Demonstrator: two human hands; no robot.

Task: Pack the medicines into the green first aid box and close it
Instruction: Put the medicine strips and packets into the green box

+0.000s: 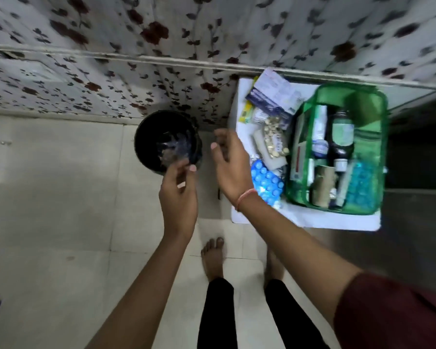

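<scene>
Head view: two hands (179, 195), one green box (378, 157).

Black bin (146, 137) on tiled floor (48, 210), beside floral curtain (111, 71).

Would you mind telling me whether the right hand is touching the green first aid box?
Apart. The head view shows the right hand open near the bin, with loose medicine packs between it and the green first aid box.

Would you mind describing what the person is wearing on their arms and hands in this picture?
Both forearms are bare and neither hand is gloved. The right hand has a thin pinkish-orange thread band around its wrist, and a dark maroon sleeve covers the right upper arm near the elbow. The left hand shows no band, ring or watch, and no sleeve appears on that arm.
</scene>
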